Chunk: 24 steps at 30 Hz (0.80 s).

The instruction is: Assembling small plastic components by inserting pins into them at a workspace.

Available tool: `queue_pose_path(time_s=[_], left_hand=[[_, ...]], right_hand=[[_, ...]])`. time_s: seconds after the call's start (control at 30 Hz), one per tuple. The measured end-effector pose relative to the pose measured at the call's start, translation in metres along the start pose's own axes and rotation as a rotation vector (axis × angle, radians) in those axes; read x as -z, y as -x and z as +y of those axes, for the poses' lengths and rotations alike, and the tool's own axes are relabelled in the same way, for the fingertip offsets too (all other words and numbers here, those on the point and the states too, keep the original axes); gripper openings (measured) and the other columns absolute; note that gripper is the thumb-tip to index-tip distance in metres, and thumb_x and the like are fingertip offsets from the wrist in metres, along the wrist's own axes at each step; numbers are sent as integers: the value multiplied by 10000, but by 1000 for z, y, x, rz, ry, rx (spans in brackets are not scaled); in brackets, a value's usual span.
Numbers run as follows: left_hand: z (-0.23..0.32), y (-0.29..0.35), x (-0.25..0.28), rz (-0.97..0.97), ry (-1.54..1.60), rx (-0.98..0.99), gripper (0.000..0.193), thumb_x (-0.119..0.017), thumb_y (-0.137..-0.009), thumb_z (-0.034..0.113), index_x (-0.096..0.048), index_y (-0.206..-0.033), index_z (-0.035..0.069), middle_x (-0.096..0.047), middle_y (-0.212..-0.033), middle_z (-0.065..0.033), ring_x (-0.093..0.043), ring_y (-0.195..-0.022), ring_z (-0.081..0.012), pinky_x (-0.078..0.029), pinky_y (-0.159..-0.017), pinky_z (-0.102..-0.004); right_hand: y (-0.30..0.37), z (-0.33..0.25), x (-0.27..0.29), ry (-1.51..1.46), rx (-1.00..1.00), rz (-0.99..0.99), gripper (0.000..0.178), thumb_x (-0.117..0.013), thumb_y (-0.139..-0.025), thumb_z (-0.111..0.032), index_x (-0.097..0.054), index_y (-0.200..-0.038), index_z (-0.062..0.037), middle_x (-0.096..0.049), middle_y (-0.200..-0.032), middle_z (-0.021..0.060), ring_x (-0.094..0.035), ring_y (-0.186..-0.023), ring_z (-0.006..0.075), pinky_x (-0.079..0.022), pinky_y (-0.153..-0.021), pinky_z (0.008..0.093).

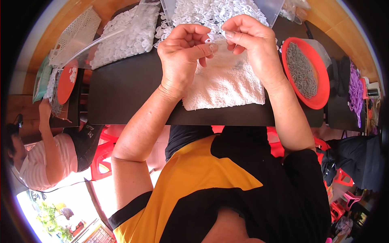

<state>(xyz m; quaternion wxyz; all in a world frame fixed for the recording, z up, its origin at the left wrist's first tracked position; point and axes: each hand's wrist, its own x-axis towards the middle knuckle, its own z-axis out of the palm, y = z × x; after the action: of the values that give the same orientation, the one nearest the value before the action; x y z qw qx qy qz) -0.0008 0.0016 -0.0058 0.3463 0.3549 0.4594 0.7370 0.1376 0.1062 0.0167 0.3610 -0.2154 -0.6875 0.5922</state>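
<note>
Both of my hands are raised over a pale towel [227,89] on the dark table. The fingers of my left hand [182,52] are pinched round a small white plastic piece [208,41], mostly covered by the fingertips. A short gap away, my right hand [257,48] pinches another small white piece [224,35] between thumb and forefinger. Just beyond my hands stands a clear bin [277,10] heaped with white plastic pieces [214,10] of the same look. Some loose ones lie beside it.
A bulging clear bag of white pieces [127,36] lies at the far left. On the right sits a red dish [322,87] of grey metal parts [302,71], with purple pieces [355,91] beyond. At left, a co-worker [52,158] sits near an orange-red dish [67,87].
</note>
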Motion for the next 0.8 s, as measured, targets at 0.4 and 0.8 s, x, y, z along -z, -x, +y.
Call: queue_pose_path(time_s=[0.4, 0.8], left_hand=[[-12, 2, 1, -26, -353, -307, 287, -724, -758, -66, -635, -1022, 2, -641, -863, -40, -603, -757, -90, -502, -628, -210], [3, -17, 21, -234, 122, 427, 186, -580, -943, 155, -592, -985, -26, -615, -834, -94, -562, -619, -156, -393, -462, -246]], right_hand=[[-1, 3, -2, 155, -27, -201, 99, -628, -873, -117, -647, -872, -19, -590, -727, -14, -507, -652, 61, -416, -584, 225], [-4, 11, 2, 495, 480, -154, 65, -610, -894, 12, -610, -958, -2, -629, -823, -5, -577, -767, 73, -475, -699, 223]])
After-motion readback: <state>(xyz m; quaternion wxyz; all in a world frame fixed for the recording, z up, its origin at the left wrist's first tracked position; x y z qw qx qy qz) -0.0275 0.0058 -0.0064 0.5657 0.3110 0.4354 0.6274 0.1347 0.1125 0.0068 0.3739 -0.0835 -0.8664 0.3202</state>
